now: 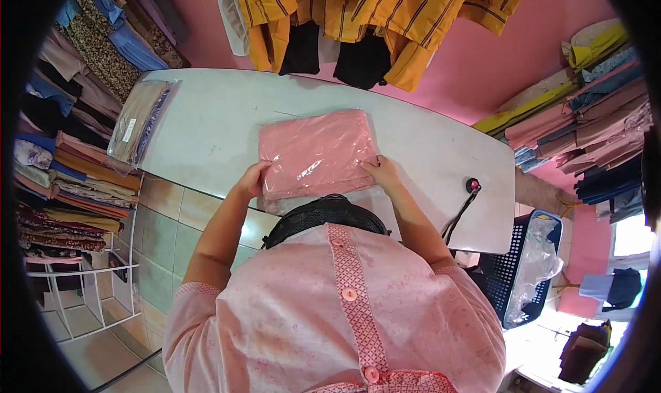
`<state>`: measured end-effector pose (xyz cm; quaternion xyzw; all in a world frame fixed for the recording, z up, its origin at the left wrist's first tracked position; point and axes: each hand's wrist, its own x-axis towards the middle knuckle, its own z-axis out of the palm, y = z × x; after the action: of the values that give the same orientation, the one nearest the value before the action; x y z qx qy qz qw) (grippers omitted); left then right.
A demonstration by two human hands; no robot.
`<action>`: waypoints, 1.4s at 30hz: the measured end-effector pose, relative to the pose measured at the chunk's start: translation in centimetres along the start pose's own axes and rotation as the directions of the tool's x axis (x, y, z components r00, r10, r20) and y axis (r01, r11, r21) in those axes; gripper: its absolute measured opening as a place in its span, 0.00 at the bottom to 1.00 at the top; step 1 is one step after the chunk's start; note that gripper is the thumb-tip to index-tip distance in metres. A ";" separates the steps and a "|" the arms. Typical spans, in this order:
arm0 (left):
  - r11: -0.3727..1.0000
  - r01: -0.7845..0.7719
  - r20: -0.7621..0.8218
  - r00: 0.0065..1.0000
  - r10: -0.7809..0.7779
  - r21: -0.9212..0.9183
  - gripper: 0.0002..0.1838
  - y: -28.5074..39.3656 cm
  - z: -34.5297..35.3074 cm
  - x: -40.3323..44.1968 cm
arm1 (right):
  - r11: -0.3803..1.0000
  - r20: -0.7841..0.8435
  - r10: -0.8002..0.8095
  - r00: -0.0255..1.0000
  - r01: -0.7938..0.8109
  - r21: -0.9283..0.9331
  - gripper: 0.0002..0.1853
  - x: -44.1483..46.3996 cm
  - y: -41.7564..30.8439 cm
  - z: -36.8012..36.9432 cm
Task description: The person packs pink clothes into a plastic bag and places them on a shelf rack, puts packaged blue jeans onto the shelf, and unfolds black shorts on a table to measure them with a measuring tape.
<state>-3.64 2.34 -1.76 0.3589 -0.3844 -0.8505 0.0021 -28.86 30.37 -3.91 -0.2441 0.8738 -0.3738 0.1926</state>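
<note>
A folded pink garment in a clear, shiny plastic bag lies flat on the pale table. My left hand grips the bag's lower left side, thumb on top and the other fingers hidden beneath the edge. At the right side, my right hand holds the bag's edge, with thumb and fingertips on the plastic. The bag's near edge lies close to the table's front edge, just beyond a black mesh item at my chest.
Bagged folded garments lie at the table's left end. A device with a red light and black cable sits at the right. Beside the table stands a blue basket with clear plastic. Yellow striped clothes hang behind; clothing racks flank both sides.
</note>
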 end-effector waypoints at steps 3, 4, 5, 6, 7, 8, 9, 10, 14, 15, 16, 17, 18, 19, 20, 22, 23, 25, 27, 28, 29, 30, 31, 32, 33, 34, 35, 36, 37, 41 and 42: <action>0.999 0.009 0.041 0.999 -0.008 -0.032 0.30 0.0 -0.6 0.8 | 0.994 0.058 0.109 0.992 -0.110 0.016 0.27 0.1 -0.4 -0.3; 0.999 0.003 0.029 1.000 -0.001 -0.040 0.31 0.5 0.0 0.6 | 0.993 0.055 0.114 0.992 -0.115 0.004 0.27 0.0 -0.4 -0.2; 1.000 0.011 -0.022 1.000 -0.011 0.015 0.32 0.9 0.6 0.3 | 0.993 0.052 0.116 0.992 -0.116 -0.009 0.27 0.0 -0.4 -0.2; 0.997 0.022 -0.074 0.997 -0.017 0.070 0.33 1.3 1.3 -0.2 | 0.993 0.048 0.116 0.992 -0.116 -0.021 0.27 -0.1 -0.9 -0.3; 0.992 0.036 -0.125 0.992 -0.020 0.124 0.34 1.5 1.6 -0.4 | 0.993 0.042 0.118 0.992 -0.117 -0.025 0.27 -0.3 -1.4 -0.4; 0.992 0.029 -0.121 0.993 -0.015 0.122 0.35 1.3 1.4 -0.1 | 0.993 0.035 0.119 0.992 -0.118 -0.029 0.27 -0.7 -1.8 -0.6; 0.992 0.022 -0.117 0.993 -0.008 0.120 0.36 1.1 1.3 0.2 | 0.992 0.027 0.119 0.993 -0.118 -0.031 0.27 -1.0 -2.3 -0.8; 0.993 0.014 -0.115 0.993 0.000 0.119 0.37 1.1 1.0 0.4 | 0.993 0.021 0.122 0.992 -0.121 -0.013 0.27 -1.2 -2.3 -0.7; 0.997 0.022 -0.063 0.998 -0.017 0.077 0.33 1.0 0.9 0.0 | 0.993 0.037 0.119 0.992 -0.119 0.001 0.27 -2.1 -3.5 -1.4; 0.998 0.015 -0.041 0.999 -0.012 0.065 0.32 0.7 0.3 0.4 | 0.994 0.059 0.105 0.993 -0.105 -0.008 0.28 -2.2 -4.0 -1.5; 0.999 0.002 -0.028 1.000 0.000 0.051 0.31 0.4 -0.5 0.6 | 0.972 0.098 0.092 0.991 -0.111 0.206 0.26 -2.1 -3.8 -1.1; 1.000 0.016 -0.036 0.999 -0.015 0.024 0.28 0.0 -1.2 0.9 | 0.903 0.148 0.072 0.986 -0.128 0.409 0.24 -2.0 -3.7 -0.6; 1.000 0.028 -0.044 0.999 -0.028 -0.006 0.26 -0.1 -1.6 0.9 | 0.849 0.228 0.128 0.965 -0.225 0.478 0.24 -1.8 -3.8 -0.5; 0.999 0.026 -0.077 0.997 -0.027 -0.019 0.26 0.2 -1.4 0.2 | 0.786 0.313 0.177 0.933 -0.326 0.526 0.25 -1.6 -4.4 -0.5; 0.999 0.024 -0.106 0.994 -0.028 -0.034 0.26 0.7 -1.4 -0.5 | 0.768 0.358 0.167 0.919 -0.349 0.536 0.25 -1.8 -5.8 -0.8; 0.997 0.023 -0.152 0.988 -0.034 -0.068 0.27 1.5 -1.9 -1.7 | 0.748 0.412 0.130 0.902 -0.362 0.556 0.25 -1.5 -7.4 -0.2; 0.996 0.028 -0.165 0.985 -0.041 -0.080 0.27 2.0 -2.6 -2.3 | 0.743 0.421 0.103 0.901 -0.351 0.569 0.23 -0.8 -7.5 0.5; 0.990 -0.018 -0.188 0.982 -0.009 -0.141 0.28 2.6 -4.5 -3.2 | 0.733 0.446 0.046 0.894 -0.334 0.593 0.21 0.1 -9.3 2.2; 0.976 -0.054 -0.167 0.986 0.019 -0.211 0.28 3.5 -6.6 -4.1 | 0.726 0.475 -0.023 0.880 -0.312 0.613 0.21 1.3 -11.7 3.7; 0.972 -0.074 -0.180 0.983 0.033 -0.225 0.27 4.0 -7.8 -4.7 | 0.742 0.476 -0.049 0.878 -0.287 0.606 0.21 1.9 -13.3 4.5; 0.967 -0.094 -0.192 0.980 0.048 -0.239 0.27 4.6 -9.0 -5.4 | 0.757 0.476 -0.076 0.876 -0.260 0.599 0.21 2.5 -15.0 5.5; 0.961 -0.114 -0.204 0.977 0.062 -0.252 0.27 5.6 -10.0 -6.4 | 0.772 0.476 -0.101 0.874 -0.233 0.592 0.21 3.1 -17.0 6.4; 0.953 -0.143 -0.214 0.973 0.086 -0.267 0.26 6.6 -11.4 -6.9 | 0.790 0.499 -0.107 0.860 -0.231 0.568 0.22 3.9 -19.2 7.1; 0.945 -0.168 -0.224 0.969 0.106 -0.280 0.25 7.5 -13.0 -7.5 | 0.806 0.521 -0.110 0.846 -0.231 0.545 0.24 4.7 -21.7 7.9; 0.937 -0.189 -0.235 0.964 0.121 -0.295 0.24 8.3 -14.6 -8.2 | 0.822 0.545 -0.108 0.831 -0.234 0.520 0.25 5.2 -24.2 8.8; 0.926 -0.237 -0.273 0.949 0.156 -0.294 0.23 9.8 -15.8 -9.6 | 0.813 0.530 -0.139 0.837 -0.209 0.544 0.26 5.4 -27.0 9.9; 0.913 -0.285 -0.308 0.932 0.192 -0.292 0.23 11.4 -16.9 -10.9 | 0.804 0.511 -0.170 0.843 -0.181 0.567 0.27 5.6 -29.9 11.1; 0.898 -0.331 -0.340 0.913 0.226 -0.290 0.23 12.8 -18.2 -11.7 | 0.795 0.490 -0.199 0.849 -0.153 0.588 0.28 6.1 -32.4 12.5; 0.872 -0.393 -0.336 0.896 0.291 -0.292 0.22 13.9 -20.2 -12.3 | 0.771 0.489 -0.273 0.829 -0.115 0.626 0.30 7.0 -34.2 14.2; 0.777 -0.533 -0.420 0.823 0.383 -0.335 0.23 18.5 -26.6 -16.4 | 0.798 0.515 -0.345 0.785 -0.044 0.601 0.30 9.2 -42.3 20.8; 0.773 -0.540 -0.430 0.816 0.386 -0.332 0.23 19.3 -28.1 -17.4 | 0.789 0.524 -0.383 0.761 -0.026 0.614 0.30 9.7 -44.2 22.3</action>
<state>21.19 -24.74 8.93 0.3813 -0.2537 -0.8122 0.3614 -12.60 -14.18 13.23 -0.3686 0.5704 -0.5396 0.4976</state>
